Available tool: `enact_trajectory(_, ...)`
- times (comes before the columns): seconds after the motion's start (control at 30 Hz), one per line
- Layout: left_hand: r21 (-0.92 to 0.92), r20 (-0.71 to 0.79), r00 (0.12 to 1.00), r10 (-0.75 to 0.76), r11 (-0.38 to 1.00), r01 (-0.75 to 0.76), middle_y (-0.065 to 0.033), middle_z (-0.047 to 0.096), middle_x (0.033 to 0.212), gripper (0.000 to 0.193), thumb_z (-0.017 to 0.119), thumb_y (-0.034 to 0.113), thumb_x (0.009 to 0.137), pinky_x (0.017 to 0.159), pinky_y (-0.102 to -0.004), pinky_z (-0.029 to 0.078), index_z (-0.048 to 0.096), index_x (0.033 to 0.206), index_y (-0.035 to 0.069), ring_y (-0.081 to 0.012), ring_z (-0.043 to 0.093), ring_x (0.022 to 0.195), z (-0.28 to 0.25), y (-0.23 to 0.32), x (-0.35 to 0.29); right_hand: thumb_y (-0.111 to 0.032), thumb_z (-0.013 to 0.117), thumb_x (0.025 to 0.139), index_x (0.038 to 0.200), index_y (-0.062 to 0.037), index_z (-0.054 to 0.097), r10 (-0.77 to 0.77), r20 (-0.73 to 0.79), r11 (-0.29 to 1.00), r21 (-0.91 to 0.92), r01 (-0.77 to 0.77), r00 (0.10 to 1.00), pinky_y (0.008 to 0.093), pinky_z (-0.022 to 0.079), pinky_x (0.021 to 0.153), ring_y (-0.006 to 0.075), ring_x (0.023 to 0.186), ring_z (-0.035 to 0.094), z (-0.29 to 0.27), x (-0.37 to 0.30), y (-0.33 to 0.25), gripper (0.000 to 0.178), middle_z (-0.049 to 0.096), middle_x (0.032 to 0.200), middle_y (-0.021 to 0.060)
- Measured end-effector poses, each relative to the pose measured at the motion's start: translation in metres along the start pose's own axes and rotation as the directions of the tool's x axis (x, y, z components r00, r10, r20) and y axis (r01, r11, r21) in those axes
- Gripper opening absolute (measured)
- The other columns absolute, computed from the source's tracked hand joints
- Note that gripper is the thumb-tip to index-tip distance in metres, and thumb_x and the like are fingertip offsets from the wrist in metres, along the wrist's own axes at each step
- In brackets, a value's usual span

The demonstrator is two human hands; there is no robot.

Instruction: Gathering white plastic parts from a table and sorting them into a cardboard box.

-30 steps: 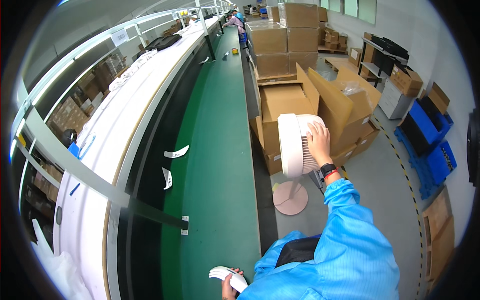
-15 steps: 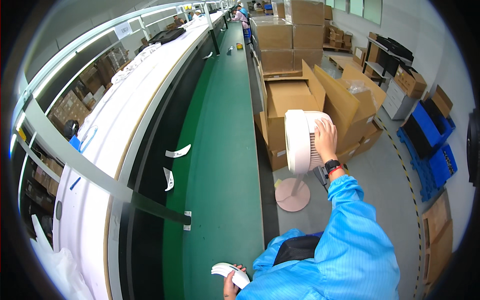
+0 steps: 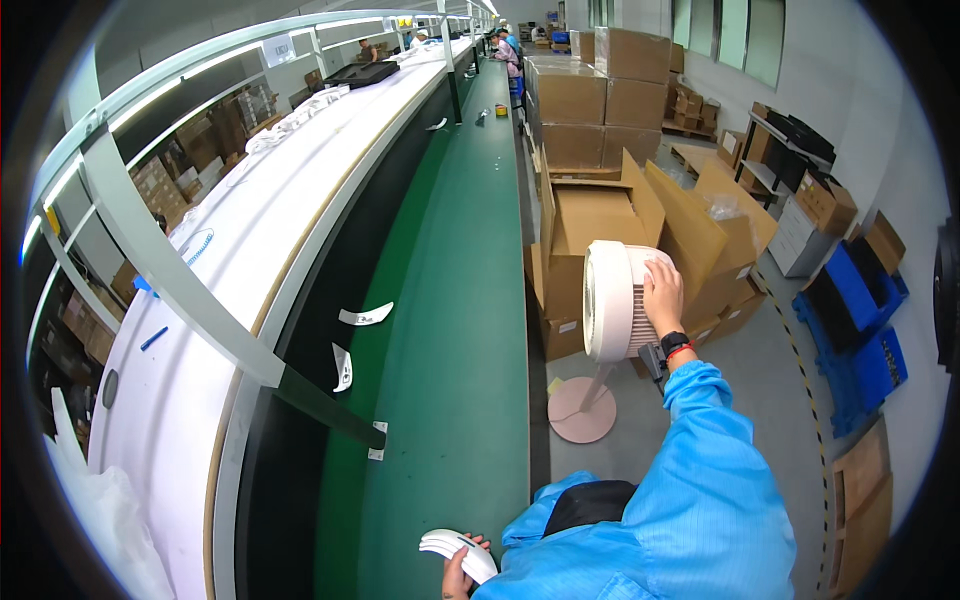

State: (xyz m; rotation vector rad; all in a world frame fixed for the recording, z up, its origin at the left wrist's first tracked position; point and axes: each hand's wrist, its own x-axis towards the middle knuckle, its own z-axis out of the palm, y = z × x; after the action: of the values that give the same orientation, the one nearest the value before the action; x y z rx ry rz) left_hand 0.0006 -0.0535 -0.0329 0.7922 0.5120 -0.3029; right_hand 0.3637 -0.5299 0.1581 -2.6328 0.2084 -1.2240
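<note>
It is a factory: a long green work table (image 3: 450,300) lies left of the right fingers (image 3: 660,274), with big boxes (image 3: 567,98) piled beyond.

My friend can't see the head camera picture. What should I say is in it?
A person's right hand rests on a pale pink standing fan; their left hand holds curved white pieces over a long green work surface. Open cardboard boxes stand beyond the fan.

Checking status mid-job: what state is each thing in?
Pedestal fan: upright; running or off unclear
Right hand: touching fan
Left hand: holding stacked curved white parts
Loose curved white parts: lying apart
Cardboard box beyond fan: open, flaps raised
Large cartons: stacked, closed
Blue pen: lying flat
</note>
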Motion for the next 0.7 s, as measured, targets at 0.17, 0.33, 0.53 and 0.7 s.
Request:
enact_trajectory(0.17, -0.02, 0.021, 1.0, -0.014, 1.0, 0.014, -0.0182, 0.058, 0.117, 0.042, 0.052, 0.024, 0.088, 0.093, -0.0443, 0.044, 0.048, 0.123, 0.002, -0.0324, 0.057, 0.108, -0.012, -0.001, 0.005, -0.018, 0.054, 0.088, 0.128, -0.0109, 0.05, 0.061, 0.011, 0.998, -0.014, -0.061, 0.998, 0.0408, 0.033, 0.102, 0.0296, 0.116, 0.046, -0.001, -0.003, 0.0, 0.041, 0.054, 0.125, 0.0112)
enact_trajectory(0.33, -0.025, 0.04, 0.999, -0.028, 0.999, 0.029, -0.0213, 0.057, 0.117, 0.044, 0.053, 0.019, 0.086, 0.093, -0.0465, 0.046, 0.044, 0.125, -0.001, -0.0359, 0.057, 0.108, -0.021, 0.002, 0.01, -0.019, 0.052, 0.089, 0.135, -0.0111, 0.042, 0.019, -0.007, 0.999, -0.037, -0.019, 1.0, 0.0419, 0.031, 0.102, 0.0295, 0.117, 0.045, -0.001, -0.005, 0.004, 0.048, 0.054, 0.126, 0.0107)
enact_trajectory(0.53, -0.053, 0.007, 1.0, 0.001, 0.999, -0.001, -0.0251, 0.056, 0.116, 0.047, 0.054, 0.012, 0.084, 0.092, -0.0492, 0.047, 0.04, 0.126, -0.004, -0.0401, 0.057, 0.108, -0.034, 0.003, -0.004, -0.021, 0.051, 0.09, 0.135, -0.0093, 0.041, 0.004, -0.025, 0.993, -0.119, -0.007, 1.0, 0.0428, 0.031, 0.103, 0.0287, 0.118, 0.045, 0.007, -0.008, -0.01, 0.048, 0.053, 0.127, 0.0106)
enact_trajectory(0.7, -0.036, -0.014, 1.0, -0.014, 0.999, 0.013, -0.0256, 0.056, 0.114, 0.048, 0.055, 0.01, 0.084, 0.094, -0.0493, 0.046, 0.039, 0.128, -0.004, -0.0404, 0.057, 0.108, -0.021, 0.009, -0.002, -0.021, 0.05, 0.09, 0.135, -0.0094, 0.042, 0.026, -0.038, 0.988, -0.154, -0.032, 0.999, 0.0433, 0.032, 0.102, 0.0302, 0.117, 0.045, 0.001, -0.009, 0.005, 0.047, 0.052, 0.127, 0.013)
